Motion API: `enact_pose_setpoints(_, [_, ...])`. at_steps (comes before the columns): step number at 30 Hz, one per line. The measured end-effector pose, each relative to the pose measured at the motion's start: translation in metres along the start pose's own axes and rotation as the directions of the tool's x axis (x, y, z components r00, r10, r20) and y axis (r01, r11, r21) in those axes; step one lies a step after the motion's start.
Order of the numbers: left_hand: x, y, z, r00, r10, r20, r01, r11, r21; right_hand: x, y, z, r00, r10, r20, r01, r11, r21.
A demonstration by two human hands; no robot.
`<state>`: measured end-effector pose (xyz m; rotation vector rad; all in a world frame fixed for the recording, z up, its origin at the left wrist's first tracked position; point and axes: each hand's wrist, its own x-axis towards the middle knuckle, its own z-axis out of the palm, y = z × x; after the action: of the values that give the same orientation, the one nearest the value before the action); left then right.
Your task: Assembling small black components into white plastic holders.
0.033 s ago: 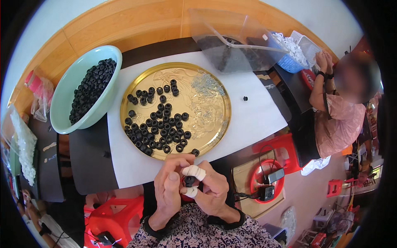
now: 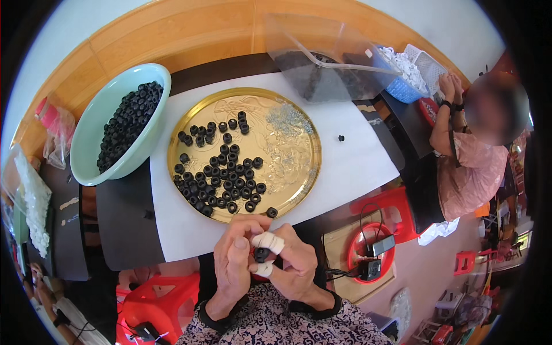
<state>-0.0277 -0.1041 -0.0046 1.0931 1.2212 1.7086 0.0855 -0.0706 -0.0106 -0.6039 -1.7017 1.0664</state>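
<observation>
Near the table's front edge, the left hand (image 2: 234,265) and right hand (image 2: 293,265), its fingertips taped white, pinch one small black ring (image 2: 261,254) between them. Just beyond lies the round gold tray (image 2: 296,135) scattered with black rings (image 2: 224,172). At the left edge, a pale green bowl (image 2: 92,123) holds more; far right, a clear plastic bag (image 2: 322,57).

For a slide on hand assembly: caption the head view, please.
Left hand and right hand pinch a small black ring before a round gold metal tray.
</observation>
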Motion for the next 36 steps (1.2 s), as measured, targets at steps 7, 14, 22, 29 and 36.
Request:
enact_pose_setpoints(7, [-0.003, 0.003, 0.0, 1.0, 0.014, 0.006, -0.014, 0.999, 0.03, 0.005, -0.003, -0.008, 0.998, 0.058, 0.036, -0.059, 0.998, 0.022])
enact_pose_setpoints(14, [0.003, 0.003, 0.004, 0.998, 0.061, 0.014, -0.06, 0.997, -0.04, 0.07, -0.007, -0.035, 0.993, 0.07, -0.091, -0.089, 0.969, -0.232])
enact_pose_setpoints(22, [0.003, 0.009, -0.015, 0.997, -0.074, -0.022, 0.073, 0.997, -0.038, 0.256, 0.017, -0.136, 0.961, 0.129, -0.246, -0.178, 0.965, -0.19])
enact_pose_setpoints(29, [0.005, -0.006, -0.037, 0.997, -0.065, -0.028, 0.064, 0.997, -0.044, 0.223, 0.035, -0.056, 0.992, 0.104, -0.073, -0.115, 0.978, -0.175])
enact_pose_setpoints(36, [0.004, -0.006, -0.045, 0.989, -0.137, 0.05, 0.138, 0.99, -0.016, 0.174, 0.025, 0.052, 0.77, 0.12, 0.627, 0.118, 0.939, -0.324])
